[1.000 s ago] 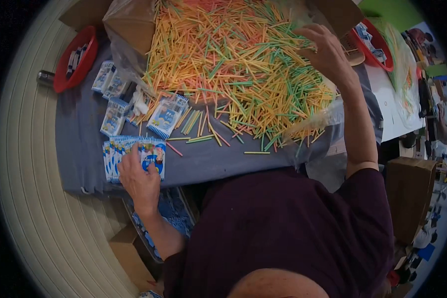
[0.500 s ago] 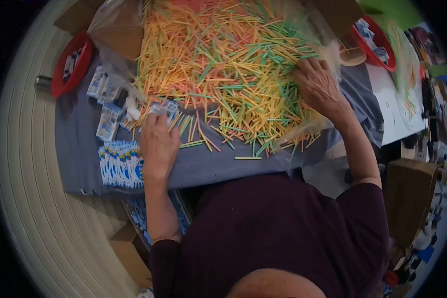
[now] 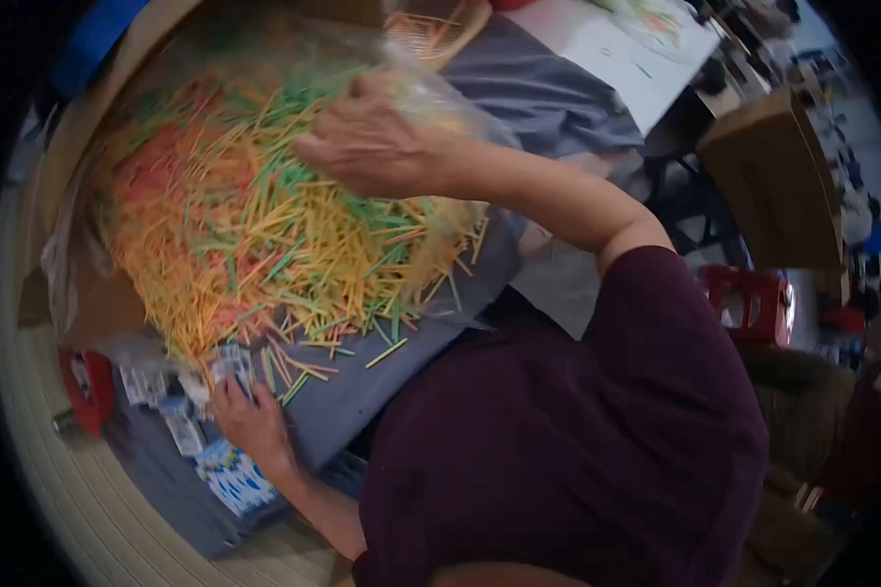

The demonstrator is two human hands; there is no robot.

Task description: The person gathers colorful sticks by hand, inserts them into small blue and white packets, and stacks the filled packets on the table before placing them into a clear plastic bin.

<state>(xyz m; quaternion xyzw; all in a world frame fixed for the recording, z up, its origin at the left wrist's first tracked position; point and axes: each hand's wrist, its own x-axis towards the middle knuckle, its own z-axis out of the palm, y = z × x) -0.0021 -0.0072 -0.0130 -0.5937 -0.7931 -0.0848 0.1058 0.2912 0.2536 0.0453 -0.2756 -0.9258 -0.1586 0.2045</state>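
Observation:
A big heap of thin coloured sticks [image 3: 303, 245], yellow, orange, green and pink, lies in a clear plastic bag [image 3: 460, 112] opened over a cardboard box. My right hand [image 3: 367, 147] is above the far right of the heap, near the bag's edge, with its fingers curled; what they hold, if anything, is hidden. My left hand [image 3: 253, 423] is at the near left edge of the heap, its fingers closed on a small clear-and-blue packet [image 3: 232, 362]. Beside its wrist lies a row of blue-and-white packets [image 3: 233, 479]. Several loose sticks [image 3: 294, 367] lie right of its fingertips.
More small packets [image 3: 181, 426] lie left of my left hand on the grey cloth [image 3: 347, 386]. A red basin [image 3: 88, 391] is at the left edge. At the back stands a basket [image 3: 436, 34] with sticks. A cardboard box [image 3: 773, 181] and a red stool [image 3: 754, 303] are at right.
The view has turned toward the right. My right hand has moved farther over the heap, toward the back. My left hand stays at the same packet.

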